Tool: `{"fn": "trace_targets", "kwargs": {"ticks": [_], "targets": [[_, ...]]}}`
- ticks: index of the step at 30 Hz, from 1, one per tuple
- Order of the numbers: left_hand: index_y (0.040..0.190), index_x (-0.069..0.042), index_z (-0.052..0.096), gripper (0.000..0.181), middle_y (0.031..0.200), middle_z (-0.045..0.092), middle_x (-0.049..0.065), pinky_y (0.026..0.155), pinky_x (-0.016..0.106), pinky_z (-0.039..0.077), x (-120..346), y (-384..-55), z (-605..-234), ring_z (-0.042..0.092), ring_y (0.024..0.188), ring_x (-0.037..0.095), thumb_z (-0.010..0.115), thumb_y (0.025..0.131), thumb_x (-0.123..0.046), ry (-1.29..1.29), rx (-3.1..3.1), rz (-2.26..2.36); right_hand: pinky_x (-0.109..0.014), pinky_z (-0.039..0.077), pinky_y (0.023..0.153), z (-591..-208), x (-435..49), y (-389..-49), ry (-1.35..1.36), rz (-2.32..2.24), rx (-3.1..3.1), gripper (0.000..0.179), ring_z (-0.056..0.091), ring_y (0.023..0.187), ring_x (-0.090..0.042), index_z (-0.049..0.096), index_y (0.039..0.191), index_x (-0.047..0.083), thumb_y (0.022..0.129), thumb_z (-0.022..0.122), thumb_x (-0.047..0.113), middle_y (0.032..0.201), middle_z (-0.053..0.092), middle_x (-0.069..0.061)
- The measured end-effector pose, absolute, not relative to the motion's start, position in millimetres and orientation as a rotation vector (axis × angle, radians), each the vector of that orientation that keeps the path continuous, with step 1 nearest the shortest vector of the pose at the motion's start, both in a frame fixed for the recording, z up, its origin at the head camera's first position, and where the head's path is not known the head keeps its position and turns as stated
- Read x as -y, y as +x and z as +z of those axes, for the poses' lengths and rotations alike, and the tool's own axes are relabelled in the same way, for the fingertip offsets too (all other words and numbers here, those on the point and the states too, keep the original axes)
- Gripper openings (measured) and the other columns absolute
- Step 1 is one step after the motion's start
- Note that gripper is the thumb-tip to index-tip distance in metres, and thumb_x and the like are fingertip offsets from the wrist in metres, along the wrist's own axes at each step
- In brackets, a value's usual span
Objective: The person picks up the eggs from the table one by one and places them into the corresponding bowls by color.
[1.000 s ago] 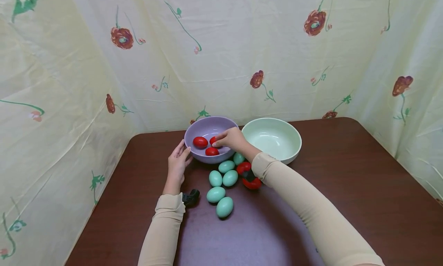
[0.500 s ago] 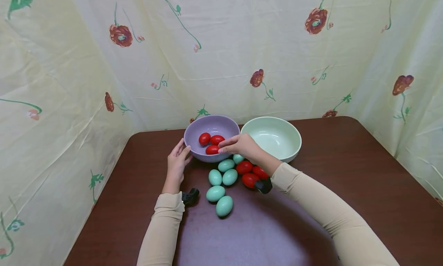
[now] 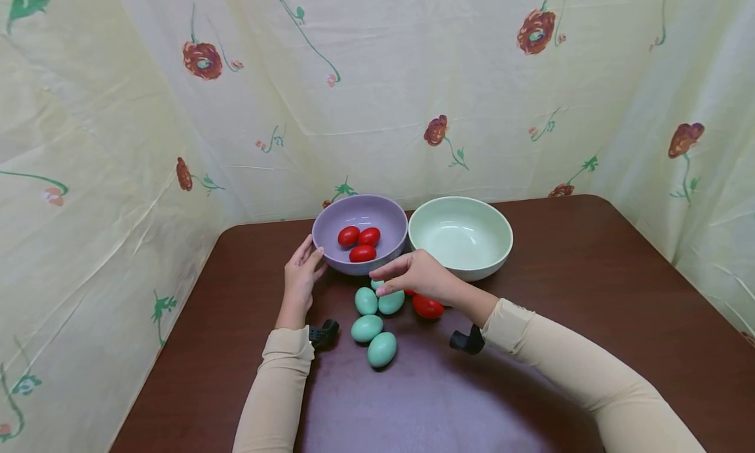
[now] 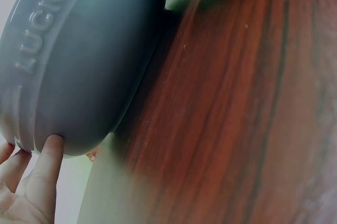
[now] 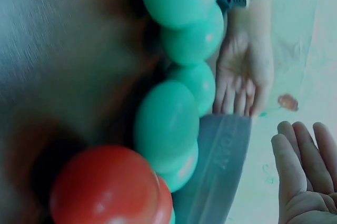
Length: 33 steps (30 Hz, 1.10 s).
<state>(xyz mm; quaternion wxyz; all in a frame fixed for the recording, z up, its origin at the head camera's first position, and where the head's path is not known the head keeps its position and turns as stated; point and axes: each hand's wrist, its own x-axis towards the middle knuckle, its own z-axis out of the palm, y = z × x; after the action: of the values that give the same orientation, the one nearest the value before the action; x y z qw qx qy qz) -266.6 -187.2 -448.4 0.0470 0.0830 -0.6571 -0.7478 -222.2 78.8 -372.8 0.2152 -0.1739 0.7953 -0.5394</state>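
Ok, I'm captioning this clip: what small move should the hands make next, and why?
Probably bring the right hand to a red egg on the table and pinch it. That hand holds nothing, three red eggs lie in the purple bowl, and the left hand touches the bowl's side, perhaps steadying it.

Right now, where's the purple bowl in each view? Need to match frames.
Head: purple bowl, centre, left of the pale green bowl.
Left wrist: purple bowl, upper left, cut by the frame.
Right wrist: purple bowl, lower middle, partly behind green eggs.
Shared landmark: the left hand, touching its side.
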Motion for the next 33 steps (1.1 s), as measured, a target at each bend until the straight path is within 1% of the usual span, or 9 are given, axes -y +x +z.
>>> {"fn": "trace_targets", "kwargs": {"ticks": [2,5,8,12,14,17,22,27,33], "targets": [[0.153,-0.021,0.041,0.058,0.16,0.037,0.003,0.107,0.044,0.047,188.3,-266.4,-448.6,0.048,0.14,0.022,0.062,0.099,-0.024,0.25,2.01,-2.279,-0.032,0.054,0.101,-374.2,-78.7,-217.7,-0.515,-1.476,-2.208,0.038,0.066,0.119,-0.021,0.075,0.119,0.017,0.083,0.081,0.026,0.12,0.073,-0.006],[0.153,-0.021,0.041,0.057,0.16,0.037,0.003,0.107,0.044,0.047,188.3,-266.3,-447.6,0.048,0.14,0.022,0.061,0.099,-0.024,0.247,2.012,-2.279,-0.028,0.053,0.099,-377.2,-79.5,-212.2,-0.573,-1.445,-2.23,0.037,0.067,0.117,-0.02,0.075,0.118,0.017,0.082,0.082,0.025,0.117,0.075,-0.004],[0.153,-0.02,0.041,0.057,0.16,0.038,0.004,0.107,0.044,0.047,187.9,-266.5,-446.6,0.048,0.14,0.022,0.061,0.099,-0.023,0.248,2.006,-2.281,-0.025,0.054,0.096,-381.3,-80.2,-207.9,-0.612,-1.44,-2.218,0.036,0.068,0.114,-0.021,0.076,0.116,0.018,0.081,0.083,0.022,0.115,0.076,-0.002],[0.152,-0.02,0.042,0.056,0.16,0.037,0.004,0.107,0.044,0.047,187.9,-266.5,-446.7,0.049,0.139,0.022,0.061,0.099,-0.022,0.256,1.997,-2.283,-0.024,0.055,0.093,-388.5,-80.6,-203.2,-0.64,-1.462,-2.161,0.037,0.068,0.115,-0.03,0.076,0.117,0.015,0.081,0.083,0.02,0.114,0.076,-0.003],[0.152,-0.02,0.042,0.056,0.16,0.038,0.004,0.107,0.044,0.047,188.0,-266.2,-447.2,0.049,0.139,0.022,0.061,0.099,-0.022,0.259,1.997,-2.282,-0.023,0.056,0.091,-392.4,-80.4,-201.0,-0.656,-1.473,-2.146,0.037,0.068,0.114,-0.031,0.076,0.116,0.013,0.081,0.083,0.019,0.114,0.076,-0.004],[0.152,-0.02,0.042,0.057,0.16,0.038,0.005,0.107,0.045,0.047,188.0,-265.9,-448.6,0.049,0.139,0.022,0.062,0.099,-0.022,0.254,1.997,-2.28,-0.024,0.057,0.091,-398.5,-79.8,-198.2,-0.684,-1.493,-2.122,0.038,0.069,0.112,-0.03,0.075,0.116,0.009,0.081,0.083,0.017,0.113,0.076,-0.007],[0.152,-0.02,0.042,0.057,0.16,0.038,0.005,0.107,0.045,0.047,188.2,-265.9,-449.5,0.048,0.14,0.022,0.062,0.099,-0.022,0.251,1.993,-2.281,-0.027,0.059,0.09,-406.4,-78.9,-194.3,-0.702,-1.513,-2.056,0.037,0.071,0.109,-0.027,0.075,0.116,0.006,0.081,0.082,0.013,0.112,0.075,-0.011],[0.152,-0.019,0.042,0.057,0.16,0.038,0.004,0.107,0.044,0.047,187.9,-265.3,-447.8,0.048,0.14,0.021,0.061,0.099,-0.022,0.248,2.001,-2.282,-0.023,0.059,0.086,-409.2,-78.4,-190.6,-0.734,-1.46,-2.054,0.035,0.072,0.107,-0.025,0.076,0.115,0.008,0.081,0.083,0.014,0.111,0.076,-0.012],[0.152,-0.019,0.042,0.056,0.16,0.038,0.004,0.107,0.045,0.047,187.4,-266.0,-447.9,0.048,0.14,0.022,0.061,0.099,-0.022,0.254,2.001,-2.281,-0.02,0.058,0.083,-411.9,-75.9,-189.1,-0.769,-1.4,-2.096,0.035,0.072,0.104,-0.027,0.077,0.112,0.009,0.078,0.085,0.017,0.108,0.077,-0.011]]}}
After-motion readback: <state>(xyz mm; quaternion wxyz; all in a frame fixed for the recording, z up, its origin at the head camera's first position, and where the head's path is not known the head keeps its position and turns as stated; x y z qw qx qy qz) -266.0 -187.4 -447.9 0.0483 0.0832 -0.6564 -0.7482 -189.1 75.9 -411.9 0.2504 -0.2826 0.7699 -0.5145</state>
